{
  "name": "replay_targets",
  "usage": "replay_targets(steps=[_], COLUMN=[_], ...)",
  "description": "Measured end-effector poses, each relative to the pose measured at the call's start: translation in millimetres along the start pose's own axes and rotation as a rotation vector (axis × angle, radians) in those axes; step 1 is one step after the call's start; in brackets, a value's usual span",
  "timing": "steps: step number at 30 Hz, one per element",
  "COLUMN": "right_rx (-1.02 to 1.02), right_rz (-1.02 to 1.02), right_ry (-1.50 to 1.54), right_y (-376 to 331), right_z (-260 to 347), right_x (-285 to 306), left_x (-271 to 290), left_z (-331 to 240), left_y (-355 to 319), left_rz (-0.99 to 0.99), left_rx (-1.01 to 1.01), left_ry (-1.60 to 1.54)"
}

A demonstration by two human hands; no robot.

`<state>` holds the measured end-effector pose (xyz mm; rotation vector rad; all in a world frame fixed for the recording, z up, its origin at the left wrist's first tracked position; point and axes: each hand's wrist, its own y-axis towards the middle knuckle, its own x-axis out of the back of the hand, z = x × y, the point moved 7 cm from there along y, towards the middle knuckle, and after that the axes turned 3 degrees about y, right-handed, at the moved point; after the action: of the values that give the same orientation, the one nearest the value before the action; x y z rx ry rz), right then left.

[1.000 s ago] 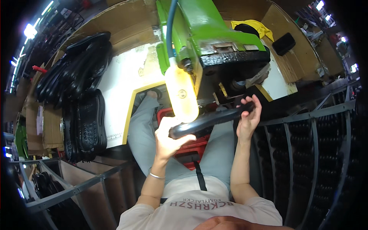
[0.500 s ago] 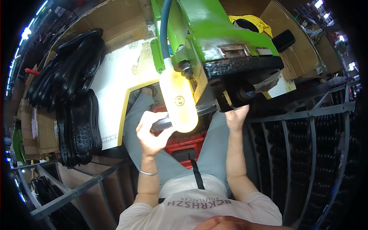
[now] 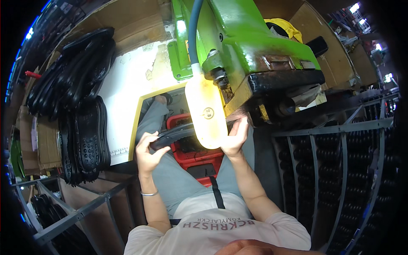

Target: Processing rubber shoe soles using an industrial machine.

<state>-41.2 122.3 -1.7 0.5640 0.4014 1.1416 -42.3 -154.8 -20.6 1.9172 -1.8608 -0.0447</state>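
Note:
A black shoe sole [image 3: 174, 135] spans the gap between my two hands, in front of the green machine [image 3: 263, 46]. My left hand [image 3: 148, 153] grips its left end, thumb on the near side and fingers on the far side. Behind the glowing yellow-white lamp [image 3: 207, 127] the sole's middle is hidden. My right hand [image 3: 237, 138] holds its other end, close beside the machine's dark working head [image 3: 276, 106]; the lamp covers part of those fingertips.
Black soles [image 3: 80, 76] lie piled on the white table [image 3: 123, 85] at the left. Between my legs stands a red crate [image 3: 197, 161] with dark bits inside. Metal racks of black soles [image 3: 327, 170] rise at the right, and another rack [image 3: 80, 216] stands at the lower left.
Both hands have shifted left. The right hand has drawn away from the machine head toward the lamp, and more of the sole's left part shows now. The view has also moved slightly.

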Motion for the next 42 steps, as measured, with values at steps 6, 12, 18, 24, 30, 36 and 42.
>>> replay_targets(steps=[6,12,18,24,30,36,42], right_rx=[0.236,0.115,-0.679,-1.105,-1.042,-0.959,-0.997], right_rz=[0.075,0.056,-0.127,-0.096,-0.150,-0.196,-0.317], right_ry=[-0.406,-0.332,0.297,0.957,0.901,0.974,0.836], right_y=[6.0,-1.1,-100.2,-147.1,-138.7,-152.0,-149.1], right_z=[31.6,11.6,-98.1,-113.4,-133.8,-133.3,-134.8], right_x=[-8.9,13.1,45.3,32.6,59.7,42.3,59.2], left_x=[-82.2,-120.5,-152.9,-167.9,-176.6,-168.5,-167.6], left_z=[-62.6,-31.9,-10.9,0.8,-11.6,-33.5,-33.4], left_y=[19.6,12.3,-13.9,-27.6,-23.5,1.0,3.9], left_rz=[0.138,0.027,-0.034,-0.137,-0.187,-0.115,-0.067], left_rx=[-0.184,-0.010,0.191,0.198,0.231,0.118,0.071], left_ry=[0.418,-0.036,-0.406,-0.448,-0.615,-0.319,-0.328])
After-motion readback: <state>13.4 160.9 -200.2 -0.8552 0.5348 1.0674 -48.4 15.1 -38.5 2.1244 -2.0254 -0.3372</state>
